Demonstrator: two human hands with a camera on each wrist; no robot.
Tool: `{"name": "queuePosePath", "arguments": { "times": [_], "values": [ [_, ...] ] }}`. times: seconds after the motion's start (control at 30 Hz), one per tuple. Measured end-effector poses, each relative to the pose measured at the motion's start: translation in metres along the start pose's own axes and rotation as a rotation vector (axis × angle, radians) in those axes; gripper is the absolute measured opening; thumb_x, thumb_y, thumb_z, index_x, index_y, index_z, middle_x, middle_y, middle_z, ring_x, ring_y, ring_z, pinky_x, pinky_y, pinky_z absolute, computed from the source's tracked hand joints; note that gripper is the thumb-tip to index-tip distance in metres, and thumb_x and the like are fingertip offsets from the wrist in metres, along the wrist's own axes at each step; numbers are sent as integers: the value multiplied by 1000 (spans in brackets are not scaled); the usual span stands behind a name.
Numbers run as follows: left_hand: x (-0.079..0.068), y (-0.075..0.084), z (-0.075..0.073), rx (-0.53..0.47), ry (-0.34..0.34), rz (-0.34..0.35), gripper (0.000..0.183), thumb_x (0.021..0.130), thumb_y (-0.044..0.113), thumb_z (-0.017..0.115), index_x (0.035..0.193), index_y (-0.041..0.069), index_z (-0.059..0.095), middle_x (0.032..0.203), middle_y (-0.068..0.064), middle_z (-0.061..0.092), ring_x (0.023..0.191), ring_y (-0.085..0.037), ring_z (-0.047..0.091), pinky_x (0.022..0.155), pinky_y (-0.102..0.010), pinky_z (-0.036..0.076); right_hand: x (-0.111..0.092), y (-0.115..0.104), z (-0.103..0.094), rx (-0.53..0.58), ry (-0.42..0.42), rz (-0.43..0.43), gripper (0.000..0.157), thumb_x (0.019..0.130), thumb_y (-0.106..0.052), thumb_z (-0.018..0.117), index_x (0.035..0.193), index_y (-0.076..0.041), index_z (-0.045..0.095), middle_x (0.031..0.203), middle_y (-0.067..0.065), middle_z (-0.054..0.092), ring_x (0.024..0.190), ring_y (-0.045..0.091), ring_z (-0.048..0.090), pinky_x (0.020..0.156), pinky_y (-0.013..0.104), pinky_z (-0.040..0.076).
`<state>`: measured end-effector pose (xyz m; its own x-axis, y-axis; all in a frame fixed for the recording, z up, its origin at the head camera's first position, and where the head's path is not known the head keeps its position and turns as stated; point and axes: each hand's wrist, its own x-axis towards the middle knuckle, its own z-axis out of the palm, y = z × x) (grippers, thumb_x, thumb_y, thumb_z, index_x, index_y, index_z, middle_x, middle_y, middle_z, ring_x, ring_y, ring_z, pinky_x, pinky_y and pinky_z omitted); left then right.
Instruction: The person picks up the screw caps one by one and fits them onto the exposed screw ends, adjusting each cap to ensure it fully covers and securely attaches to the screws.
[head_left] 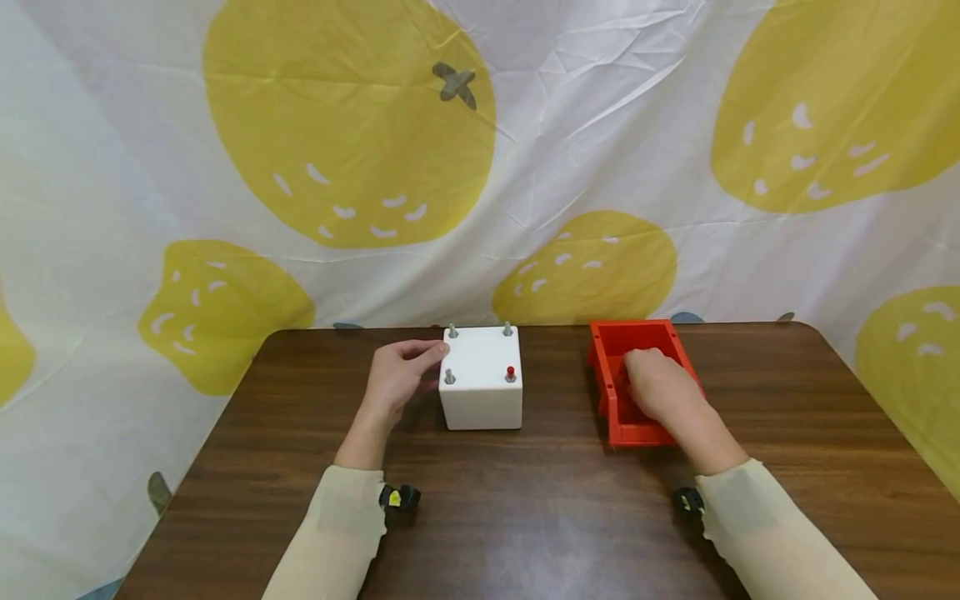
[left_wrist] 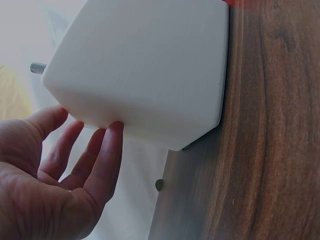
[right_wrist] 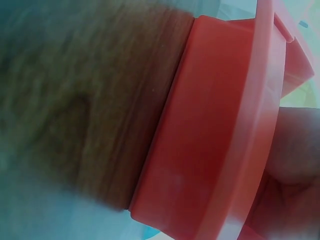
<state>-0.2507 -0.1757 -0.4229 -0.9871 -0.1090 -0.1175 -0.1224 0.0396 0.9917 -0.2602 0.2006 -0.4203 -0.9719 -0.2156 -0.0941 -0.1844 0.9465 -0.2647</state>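
The left hand (head_left: 396, 379), fingers relaxed, steadies the white block (head_left: 482, 379) at mid-surface. The right hand (head_left: 656, 383) reaches into the red bin (head_left: 611, 392) further right; its grip is hidden. Best keep the block braced.

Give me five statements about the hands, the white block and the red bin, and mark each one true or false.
1. The left hand touches the side of the white block. True.
2. The right hand rests flat on the table, away from the red bin. False: it reaches down into the bin.
3. One of the four pegs on top of the block wears a red cap. True.
4. The red bin stands to the left of the white block. False: it stands to the block's right.
5. The white block sits inside the red bin. False: it stands on the table, apart from the bin.
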Motion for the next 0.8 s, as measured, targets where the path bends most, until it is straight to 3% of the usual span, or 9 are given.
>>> {"name": "queuePosePath", "arguments": {
  "times": [0.8],
  "values": [
    [0, 0, 0, -4, -4, 7, 30, 97, 20, 81, 120, 0, 78, 118, -15, 73, 97, -22, 73, 91, -51, 63, -1, -2, 2, -66, -2, -39, 17, 97, 2, 58, 84, -9, 59, 78, 8, 59, 70, 28, 56, 66, 44, 56]
  ]
}}
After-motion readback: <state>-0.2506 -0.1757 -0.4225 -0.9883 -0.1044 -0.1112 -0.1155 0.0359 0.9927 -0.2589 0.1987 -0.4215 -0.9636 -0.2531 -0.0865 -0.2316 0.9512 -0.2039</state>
